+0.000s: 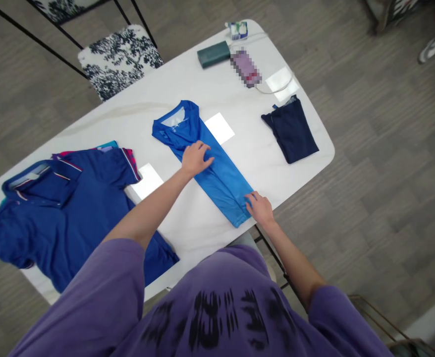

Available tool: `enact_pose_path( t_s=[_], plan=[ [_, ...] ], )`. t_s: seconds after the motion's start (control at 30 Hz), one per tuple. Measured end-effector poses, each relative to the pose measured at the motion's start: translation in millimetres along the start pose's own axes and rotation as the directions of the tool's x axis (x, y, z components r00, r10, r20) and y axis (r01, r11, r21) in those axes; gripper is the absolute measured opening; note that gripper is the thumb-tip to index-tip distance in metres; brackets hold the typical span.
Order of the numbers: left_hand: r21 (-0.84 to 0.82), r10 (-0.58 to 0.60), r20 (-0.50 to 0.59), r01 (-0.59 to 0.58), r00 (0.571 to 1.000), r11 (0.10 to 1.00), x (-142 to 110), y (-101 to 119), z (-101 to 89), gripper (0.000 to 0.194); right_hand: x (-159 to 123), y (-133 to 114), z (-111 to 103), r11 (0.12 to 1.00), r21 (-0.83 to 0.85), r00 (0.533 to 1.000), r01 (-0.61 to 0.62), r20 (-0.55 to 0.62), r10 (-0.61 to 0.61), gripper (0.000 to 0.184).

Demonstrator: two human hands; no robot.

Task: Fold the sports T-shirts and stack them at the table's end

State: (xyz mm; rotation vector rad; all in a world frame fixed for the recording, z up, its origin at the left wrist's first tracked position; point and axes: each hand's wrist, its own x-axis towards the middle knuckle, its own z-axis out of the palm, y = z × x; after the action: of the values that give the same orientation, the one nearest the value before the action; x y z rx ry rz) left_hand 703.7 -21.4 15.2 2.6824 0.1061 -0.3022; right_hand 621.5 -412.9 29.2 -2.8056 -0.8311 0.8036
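A bright blue T-shirt (221, 183) lies folded into a long narrow strip, its collar toward the far side and its hem by the near table edge. My left hand (196, 157) rests on the middle of the strip, thumb and fingers apart. At the hem's right corner, my right hand (261, 207) touches the fabric with its fingers spread. Left of the strip is a dark blue polo shirt (87, 198), laid out with its collar up and partly covered by my left arm. A folded navy garment (294, 130) lies to the right.
Beneath the polo shirt, edges of other colourful clothes (130, 157) show. Toward the back of the white table (128, 116) are a dark green box (213, 54), a blurred purple phone (246, 68) with a cable, and a small packet (239, 30). A patterned chair (121, 59) stands beyond.
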Motion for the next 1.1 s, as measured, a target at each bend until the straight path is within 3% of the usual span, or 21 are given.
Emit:
enact_pose_path(
  t_s=[0.13,0.23,0.33,0.43,0.53,0.63,0.73,0.9,1.0,1.1],
  plan=[
    [0.087,0.023,0.073,-0.029,0.997,0.996,-10.0,28.2,21.3,0.058,6.6,-14.7,-0.4,0.996,-0.088,0.997,-0.013,0.070,0.019,0.041],
    [0.087,-0.021,0.018,0.019,1.000,0.996,-26.3,41.9,19.8,0.054,-0.9,-23.3,-7.4,0.991,-0.136,0.996,0.013,0.088,-0.001,0.040],
    [0.017,-0.050,-0.051,0.051,0.997,0.999,-60.4,56.4,15.9,0.048,-12.0,-20.7,-23.7,0.983,-0.168,0.994,0.071,0.092,-0.056,0.036],
    [-0.043,-0.105,-0.043,0.103,0.994,0.994,-112.2,72.8,26.2,0.038,-18.6,-2.0,-42.5,0.965,-0.203,0.980,0.164,0.144,-0.137,0.033],
    [-0.105,-0.174,0.076,0.182,0.982,0.978,-170.8,96.2,51.9,0.029,-16.8,28.3,-58.1,0.927,-0.241,0.941,0.287,0.251,-0.226,0.033],
    [-0.108,-0.228,0.208,0.254,0.951,0.961,-221.5,132.7,81.2,0.024,-9.9,59.5,-68.9,0.875,-0.261,0.888,0.407,0.337,-0.313,0.033],
    [-0.088,-0.265,0.272,0.298,0.925,0.951,-254.6,177.4,102.0,0.026,-3.7,81.8,-76.0,0.809,-0.265,0.824,0.525,0.395,-0.406,0.034],
    [-0.094,-0.321,0.257,0.355,0.911,0.930,-273.4,237.1,112.6,0.028,0.6,94.4,-83.2,0.707,-0.271,0.729,0.653,0.476,-0.491,0.037],
    [-0.077,-0.357,0.229,0.383,0.905,0.921,-275.1,251.5,114.1,0.030,2.4,95.2,-85.5,0.666,-0.277,0.696,0.693,0.497,-0.517,0.035],
    [-0.081,-0.373,0.226,0.399,0.900,0.913,-278.7,252.5,119.6,0.031,3.6,97.3,-85.6,0.628,-0.278,0.663,0.727,0.524,-0.535,0.034]
  ],
)
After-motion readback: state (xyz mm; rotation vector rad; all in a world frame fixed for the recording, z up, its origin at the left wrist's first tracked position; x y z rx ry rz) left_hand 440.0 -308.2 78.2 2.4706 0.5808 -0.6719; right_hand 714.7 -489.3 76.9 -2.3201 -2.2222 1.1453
